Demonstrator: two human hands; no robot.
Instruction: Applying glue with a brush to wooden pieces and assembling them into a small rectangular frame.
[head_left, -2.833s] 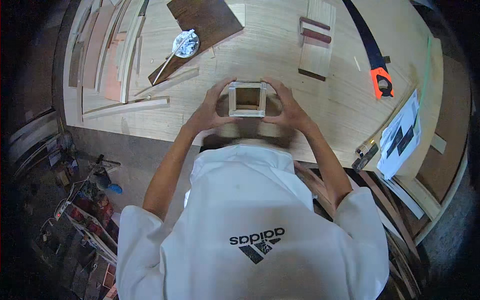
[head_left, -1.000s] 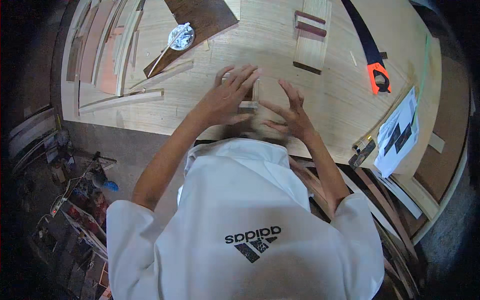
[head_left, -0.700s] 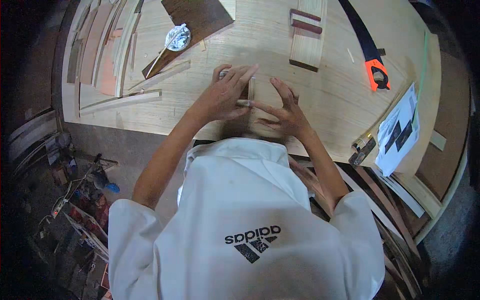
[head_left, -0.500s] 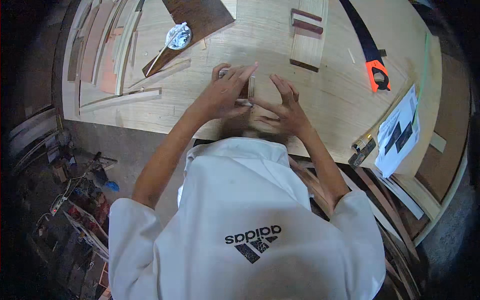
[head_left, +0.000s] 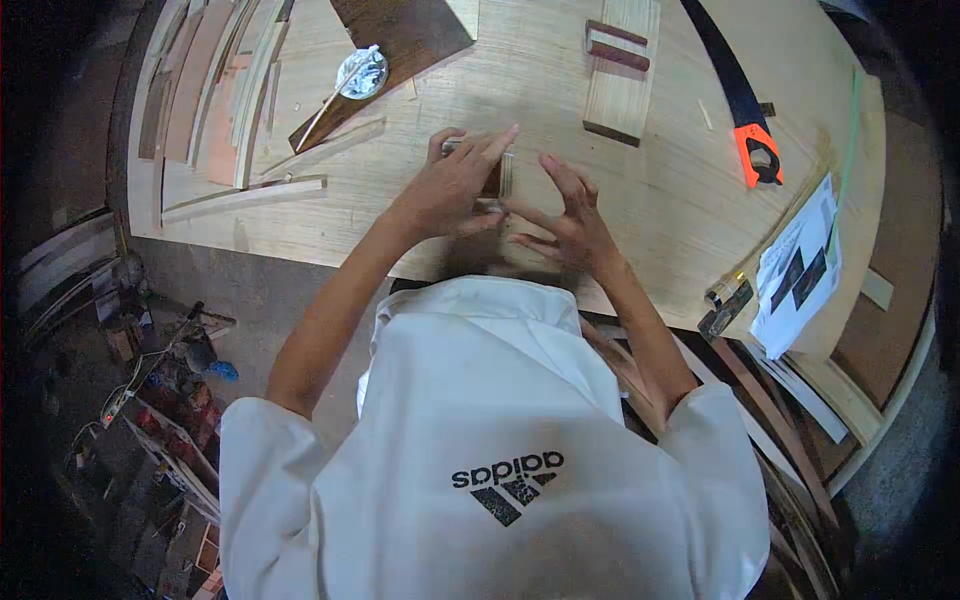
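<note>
My left hand is closed over a small wooden piece with a dark brown face and a pale edge. The thumb lies on its near side and the fingers cover much of it, so its full shape is hidden. Just to the right is my right hand, fingers spread apart. One fingertip of it reaches the near corner of the piece, close to the left thumb; whether something tiny is there I cannot make out.
A pale board with two dark red strips lies beyond my hands. Right of it are a handsaw and paper sheets. A foil-covered bowl with a stick sits on a dark brown panel. Wood strips lie left.
Both hands stay nearly in place around the wooden piece, with only slight finger movement. The whole view has shifted very slightly.
</note>
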